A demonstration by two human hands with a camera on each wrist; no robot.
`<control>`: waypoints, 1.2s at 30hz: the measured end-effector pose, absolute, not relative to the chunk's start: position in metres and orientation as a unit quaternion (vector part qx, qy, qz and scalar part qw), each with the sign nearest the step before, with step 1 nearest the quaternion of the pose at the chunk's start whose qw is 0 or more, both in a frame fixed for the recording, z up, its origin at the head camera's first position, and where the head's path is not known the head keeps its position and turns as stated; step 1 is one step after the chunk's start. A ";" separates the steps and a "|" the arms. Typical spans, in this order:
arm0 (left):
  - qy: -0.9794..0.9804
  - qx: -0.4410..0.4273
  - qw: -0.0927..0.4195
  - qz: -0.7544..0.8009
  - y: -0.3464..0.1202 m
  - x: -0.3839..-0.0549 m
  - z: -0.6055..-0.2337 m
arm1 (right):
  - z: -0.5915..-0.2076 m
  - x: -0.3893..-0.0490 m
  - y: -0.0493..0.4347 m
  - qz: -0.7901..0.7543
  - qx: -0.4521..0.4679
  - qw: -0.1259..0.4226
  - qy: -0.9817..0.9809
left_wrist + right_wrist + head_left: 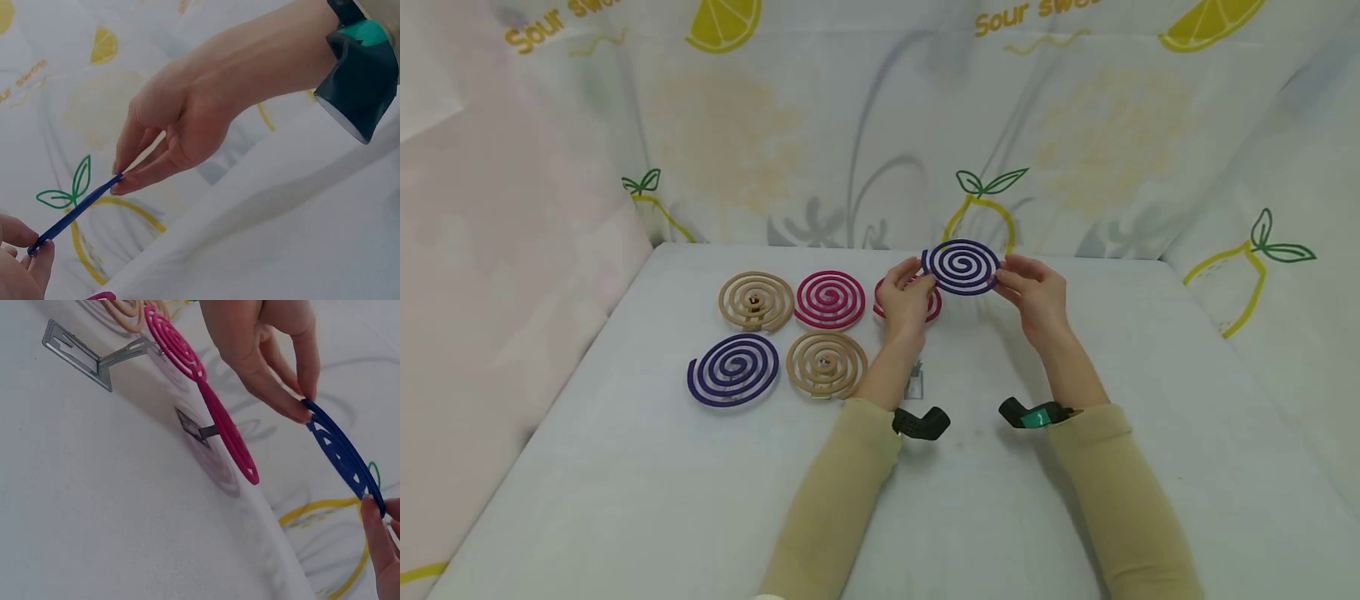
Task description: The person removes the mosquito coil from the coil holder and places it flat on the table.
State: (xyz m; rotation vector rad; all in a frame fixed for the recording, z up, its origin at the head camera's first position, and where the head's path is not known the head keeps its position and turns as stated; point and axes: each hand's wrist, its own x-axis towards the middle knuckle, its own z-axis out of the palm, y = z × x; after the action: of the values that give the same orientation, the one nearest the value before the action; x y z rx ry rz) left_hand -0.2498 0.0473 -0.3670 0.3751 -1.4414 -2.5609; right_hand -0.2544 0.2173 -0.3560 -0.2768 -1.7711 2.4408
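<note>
Left hand (906,298) and right hand (1036,296) pinch opposite edges of the purple mosquito coil (962,266), above and right of frame centre | risk: uneven pull could snap its thin rings | left hand dipping could knock the nearest pink coil (230,434)

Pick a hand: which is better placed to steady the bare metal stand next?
Left, I'd say: in the head view the metal stand lies nearer the left hand than the right hand. Both hands pinch the purple coil, so left would have to let go.
</note>
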 end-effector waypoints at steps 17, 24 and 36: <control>-0.472 0.146 0.132 -0.859 0.080 -0.266 -0.380 | -0.364 -0.266 0.231 0.821 -0.126 0.085 -0.550; -0.525 0.138 0.161 -0.825 0.083 -0.265 -0.381 | -0.365 -0.269 0.230 0.816 -0.130 0.088 -0.556; -0.583 0.132 0.105 -0.795 0.091 -0.259 -0.381 | -0.372 -0.271 0.240 0.777 -0.188 0.081 -0.595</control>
State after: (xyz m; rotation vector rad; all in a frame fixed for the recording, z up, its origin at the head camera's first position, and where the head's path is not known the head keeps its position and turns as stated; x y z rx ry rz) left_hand -0.2593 0.0913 -0.3806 0.3879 -1.7202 -2.3427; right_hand -0.2711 0.2400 -0.3724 -0.5612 -1.7800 2.3228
